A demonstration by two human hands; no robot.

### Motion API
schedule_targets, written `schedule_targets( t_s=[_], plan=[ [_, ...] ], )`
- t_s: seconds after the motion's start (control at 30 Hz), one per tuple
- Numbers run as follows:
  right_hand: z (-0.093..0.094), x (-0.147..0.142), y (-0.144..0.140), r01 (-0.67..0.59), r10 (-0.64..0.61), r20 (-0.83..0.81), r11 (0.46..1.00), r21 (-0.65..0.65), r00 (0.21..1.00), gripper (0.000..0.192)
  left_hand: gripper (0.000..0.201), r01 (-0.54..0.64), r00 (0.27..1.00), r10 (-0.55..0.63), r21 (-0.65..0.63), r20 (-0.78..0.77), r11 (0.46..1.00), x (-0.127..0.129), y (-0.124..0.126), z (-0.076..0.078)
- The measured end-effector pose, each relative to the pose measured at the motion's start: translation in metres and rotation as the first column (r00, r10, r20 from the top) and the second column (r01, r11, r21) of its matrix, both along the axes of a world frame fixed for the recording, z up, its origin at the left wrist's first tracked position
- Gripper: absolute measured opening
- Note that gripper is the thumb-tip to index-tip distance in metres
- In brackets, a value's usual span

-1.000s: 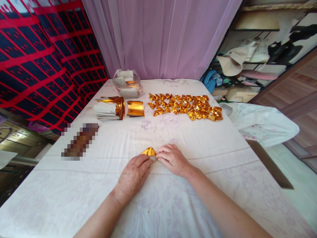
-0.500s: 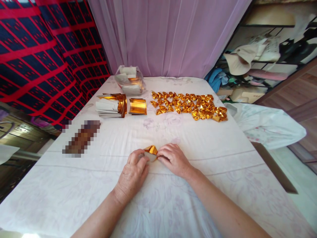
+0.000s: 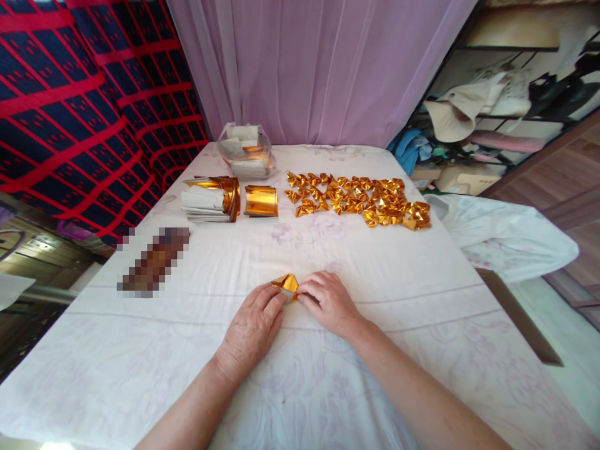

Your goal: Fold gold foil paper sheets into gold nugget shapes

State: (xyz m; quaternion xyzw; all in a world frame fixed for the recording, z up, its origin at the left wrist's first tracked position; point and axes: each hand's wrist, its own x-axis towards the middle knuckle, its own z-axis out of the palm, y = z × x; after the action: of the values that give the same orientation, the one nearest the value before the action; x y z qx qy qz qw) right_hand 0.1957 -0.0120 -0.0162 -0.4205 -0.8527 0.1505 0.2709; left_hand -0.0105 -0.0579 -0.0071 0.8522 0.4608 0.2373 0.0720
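Gold foil piece (image 3: 286, 284): pinched between left hand (image 3: 250, 328) and right hand (image 3: 328, 303) on the bench (image 3: 328, 387). Folded gold pieces (image 3: 360, 200) lie well apart at the far side, foil stacks (image 3: 210, 199) to their left.

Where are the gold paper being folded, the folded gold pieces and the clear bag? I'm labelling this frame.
gold paper (image 3: 287, 284), head view, top face.
folded gold pieces (image 3: 360, 199), head view, middle of spread.
clear bag (image 3: 247, 152), head view, front wall.

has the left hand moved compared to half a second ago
Yes. The left hand has flattened, its fingers reaching forward over the gold paper, nearer the cloth's crease line. The right hand sits as before.
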Motion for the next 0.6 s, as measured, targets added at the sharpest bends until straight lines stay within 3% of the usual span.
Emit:
schedule_targets(
  t_s=[0.23, 0.6],
  plan=[
    [0.0001, -0.0007, 0.0001, 0.008, -0.008, -0.008, 1.000, 0.001, 1.000, 0.010, 0.046, 0.030, 0.988, -0.033, -0.021, -0.154, 0.999, -0.0015, -0.0011, 0.0025],
    [-0.0028, 0.0031, 0.0008, 0.008, -0.009, -0.041, 1.000, -0.027, 0.999, 0.012, 0.040, 0.038, 0.984, -0.043, -0.033, -0.172, 0.999, -0.0014, -0.0010, 0.0014]
  ],
)
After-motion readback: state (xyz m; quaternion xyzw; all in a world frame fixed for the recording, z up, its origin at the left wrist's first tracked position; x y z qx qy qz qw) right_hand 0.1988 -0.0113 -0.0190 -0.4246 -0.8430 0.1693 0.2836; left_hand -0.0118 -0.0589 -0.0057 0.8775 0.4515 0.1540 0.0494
